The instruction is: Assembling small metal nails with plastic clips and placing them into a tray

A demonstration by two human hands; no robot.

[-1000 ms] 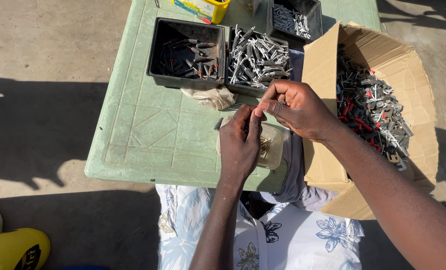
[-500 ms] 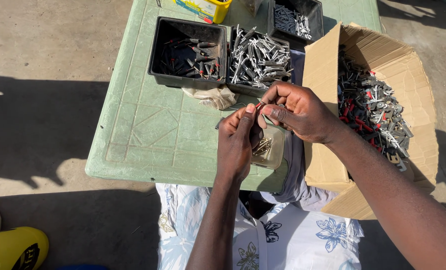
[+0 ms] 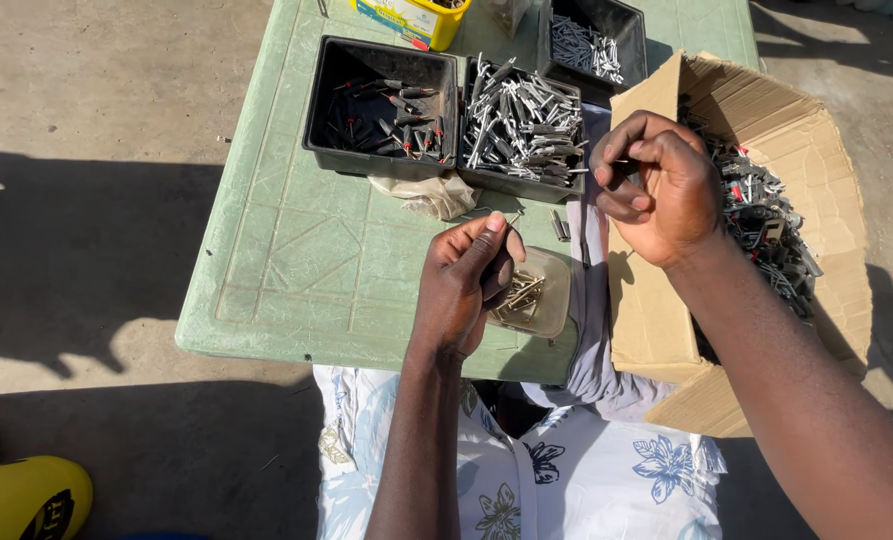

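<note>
My left hand [image 3: 463,283] hovers over a small clear tub [image 3: 533,294] of thin metal pins near the front edge of the green table [image 3: 296,250], fingers pinched on a small metal pin. My right hand [image 3: 658,188] is raised to the right, between the table and an open cardboard box [image 3: 766,110] of metal parts with red bits, fingers curled on a small metal piece whose thin tip pokes out left. The hands are apart.
Behind my hands stand a black tray [image 3: 326,110] with a few red-tipped pieces, a black tray [image 3: 519,182] heaped with silver metal pieces, and a third black tray [image 3: 621,25]. A crumpled plastic bag [image 3: 428,195], a yellow box [image 3: 406,18] and a yellow object [image 3: 21,497] on the ground.
My hands were joined over the clear tub; now they have parted. The right hand has lifted away to the right toward the cardboard box, and the left hand stays over the tub.
</note>
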